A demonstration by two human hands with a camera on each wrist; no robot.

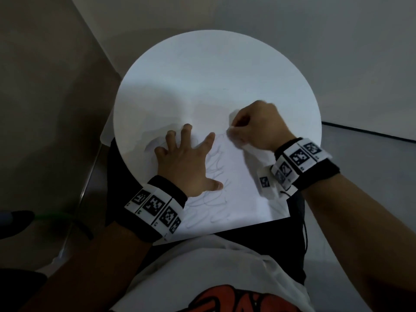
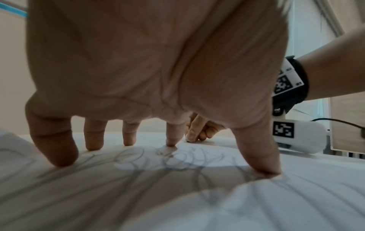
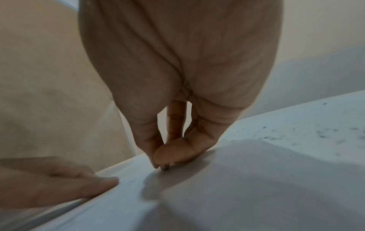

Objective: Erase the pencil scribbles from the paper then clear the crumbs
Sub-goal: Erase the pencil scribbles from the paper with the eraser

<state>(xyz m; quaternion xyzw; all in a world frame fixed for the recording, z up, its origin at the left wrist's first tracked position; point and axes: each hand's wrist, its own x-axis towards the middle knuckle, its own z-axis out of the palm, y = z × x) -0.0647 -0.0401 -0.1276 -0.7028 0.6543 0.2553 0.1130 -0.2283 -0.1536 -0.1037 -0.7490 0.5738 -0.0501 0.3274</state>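
A white sheet of paper lies on the round white table, its near edge overhanging my lap. Grey pencil scribbles loop across it; they also show in the left wrist view as scribbles. My left hand presses flat on the paper with fingers spread, and its fingertips touch the sheet. My right hand pinches a small eraser with its tip on the paper, just right of the left index finger. The eraser is mostly hidden by the fingers. Dark crumbs speckle the table.
The table's rim drops off to the floor on the left, and a grey wall rises behind. My lap and white shirt sit under the near edge. A cable hangs from the right wrist band.
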